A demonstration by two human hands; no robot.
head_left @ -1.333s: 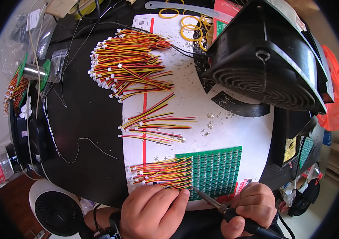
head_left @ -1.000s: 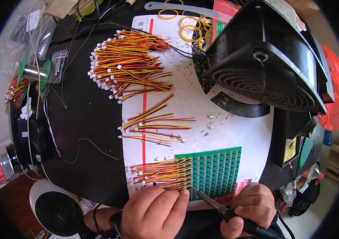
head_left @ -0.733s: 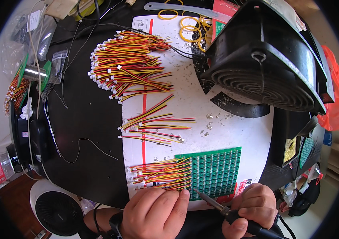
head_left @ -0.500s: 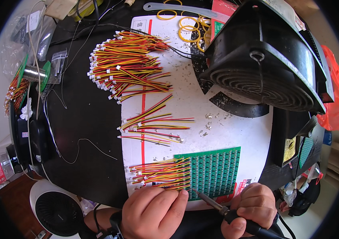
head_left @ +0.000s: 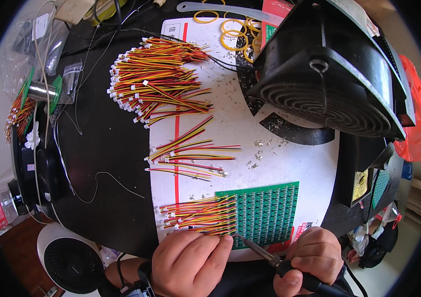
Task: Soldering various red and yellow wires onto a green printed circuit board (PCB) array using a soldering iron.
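A soldering iron (head_left: 255, 246) is gripped in my right hand (head_left: 315, 257), its tip at the lower left edge of a green circuit board panel (head_left: 270, 213). My left hand (head_left: 190, 260) is closed by that same edge, fingertips pinching a thin wire lead mostly hidden beneath them. Red, yellow and black leads (head_left: 198, 212) with white connectors lie in a row, their bare ends along the board's left side. Farther up the white sheet are a small loose group of leads (head_left: 190, 153) and a large pile of them (head_left: 158, 79).
A big black fan-like unit (head_left: 324, 74) stands at the right, beyond the board. Yellow rubber bands (head_left: 234, 40) and solder scraps (head_left: 257, 153) lie on the sheet. A solder spool (head_left: 42, 92) is at far left, a yellow sponge (head_left: 360, 185) at right, a small fan (head_left: 73, 265) below left.
The soldering iron's tip has shifted slightly left, closer to the wire ends by my left fingertips. My left hand stays in nearly the same place.
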